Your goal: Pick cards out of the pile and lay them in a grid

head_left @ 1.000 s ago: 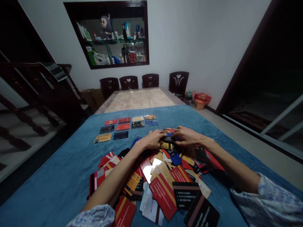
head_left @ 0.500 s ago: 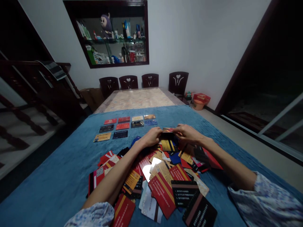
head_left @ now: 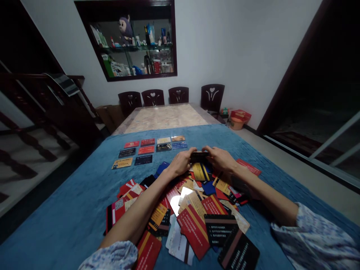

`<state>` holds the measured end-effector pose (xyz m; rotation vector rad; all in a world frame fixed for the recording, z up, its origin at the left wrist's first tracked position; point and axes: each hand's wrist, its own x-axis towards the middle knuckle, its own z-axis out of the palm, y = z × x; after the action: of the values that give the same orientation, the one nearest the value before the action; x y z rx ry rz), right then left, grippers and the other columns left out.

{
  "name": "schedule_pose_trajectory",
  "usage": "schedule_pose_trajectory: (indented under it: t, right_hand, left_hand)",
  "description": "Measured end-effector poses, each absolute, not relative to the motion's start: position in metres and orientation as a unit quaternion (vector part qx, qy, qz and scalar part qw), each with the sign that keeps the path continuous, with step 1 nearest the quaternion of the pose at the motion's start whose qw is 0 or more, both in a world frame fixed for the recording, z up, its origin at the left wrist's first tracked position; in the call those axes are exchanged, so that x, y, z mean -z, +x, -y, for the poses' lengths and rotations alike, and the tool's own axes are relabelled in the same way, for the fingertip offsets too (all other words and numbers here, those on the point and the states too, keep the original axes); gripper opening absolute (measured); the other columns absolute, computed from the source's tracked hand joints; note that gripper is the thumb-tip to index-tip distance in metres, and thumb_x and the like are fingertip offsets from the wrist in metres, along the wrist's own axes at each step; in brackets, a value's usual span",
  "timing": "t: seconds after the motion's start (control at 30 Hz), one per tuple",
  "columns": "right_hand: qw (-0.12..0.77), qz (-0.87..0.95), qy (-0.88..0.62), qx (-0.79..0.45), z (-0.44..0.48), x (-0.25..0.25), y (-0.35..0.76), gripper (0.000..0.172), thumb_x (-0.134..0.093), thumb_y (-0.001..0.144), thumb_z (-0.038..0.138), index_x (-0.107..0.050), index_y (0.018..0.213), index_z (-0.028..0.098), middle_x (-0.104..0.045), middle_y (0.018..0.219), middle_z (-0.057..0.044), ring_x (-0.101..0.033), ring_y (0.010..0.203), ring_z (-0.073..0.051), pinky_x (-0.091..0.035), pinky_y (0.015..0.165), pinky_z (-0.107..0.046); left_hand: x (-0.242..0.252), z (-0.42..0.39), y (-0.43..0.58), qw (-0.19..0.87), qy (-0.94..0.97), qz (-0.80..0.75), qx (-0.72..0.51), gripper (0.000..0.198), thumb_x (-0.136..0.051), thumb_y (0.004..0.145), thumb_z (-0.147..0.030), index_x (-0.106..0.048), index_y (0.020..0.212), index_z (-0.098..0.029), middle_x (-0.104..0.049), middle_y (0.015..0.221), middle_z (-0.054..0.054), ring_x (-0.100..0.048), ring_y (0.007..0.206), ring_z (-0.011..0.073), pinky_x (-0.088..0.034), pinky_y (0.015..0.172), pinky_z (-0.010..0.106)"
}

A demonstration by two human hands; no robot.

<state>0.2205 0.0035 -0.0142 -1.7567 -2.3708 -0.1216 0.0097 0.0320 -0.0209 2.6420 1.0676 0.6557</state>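
Since the earlier frame the right forearm (head_left: 261, 191) has swung inward over the blue cloth (head_left: 56, 202). At the far end of the heap of cards (head_left: 194, 232), the left hand (head_left: 181, 163) and right hand (head_left: 222, 158) pinch a dark card (head_left: 199, 155), nearly edge-on. Light, even pressure should prevent bowing.

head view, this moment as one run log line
left hand: holds dark card | right hand: holds same card | card pile: on blue cloth | laid-out cards: rows beyond pile
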Motion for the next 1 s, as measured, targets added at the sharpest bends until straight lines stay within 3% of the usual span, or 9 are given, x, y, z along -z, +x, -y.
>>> schedule_pose_trajectory:
  t: [0.13,0.4,0.63,1.0]
  right_hand:
    - [0.081,0.787,-0.609,0.051,-0.004,0.016,0.219,0.036,-0.047,0.094,0.026,-0.052,0.129,0.024,-0.068,0.098,-0.010,-0.064,0.084,-0.021,-0.038,0.068,-0.026]
    - [0.081,0.788,-0.608,0.050,-0.001,0.017,0.214,0.042,-0.045,0.094,0.023,-0.049,0.135,0.023,-0.071,0.105,-0.013,-0.066,0.090,-0.025,-0.040,0.072,-0.030]
    - [0.098,0.822,-0.558,0.054,-0.009,0.029,0.218,0.055,-0.053,0.089,0.024,-0.044,0.143,0.017,-0.064,0.115,-0.015,-0.056,0.104,-0.027,-0.040,0.084,-0.033]
    - [0.093,0.826,-0.552,0.059,-0.012,0.029,0.224,0.055,-0.054,0.090,0.024,-0.042,0.143,0.015,-0.061,0.115,-0.016,-0.052,0.103,-0.027,-0.039,0.080,-0.034]
  left_hand:
    - [0.017,-0.027,0.010,0.097,0.899,-0.378,-0.198,0.048,-0.049,0.077,-0.005,-0.051,0.124,-0.017,-0.071,0.095,0.009,-0.067,0.090,0.0243,-0.050,0.076,0.030]
    - [0.026,-0.030,0.012,0.103,0.897,-0.384,-0.191,0.051,-0.048,0.078,-0.005,-0.047,0.128,-0.016,-0.066,0.111,0.013,-0.063,0.104,0.0259,-0.050,0.088,0.036]
    - [0.031,-0.033,0.012,0.111,0.885,-0.409,-0.191,0.050,-0.048,0.081,-0.006,-0.045,0.129,-0.017,-0.061,0.116,0.014,-0.058,0.110,0.0264,-0.047,0.095,0.042]
    - [0.023,-0.029,0.013,0.126,0.879,-0.422,-0.183,0.054,-0.054,0.082,-0.012,-0.041,0.134,-0.015,-0.055,0.128,0.016,-0.052,0.122,0.0288,-0.042,0.103,0.046]
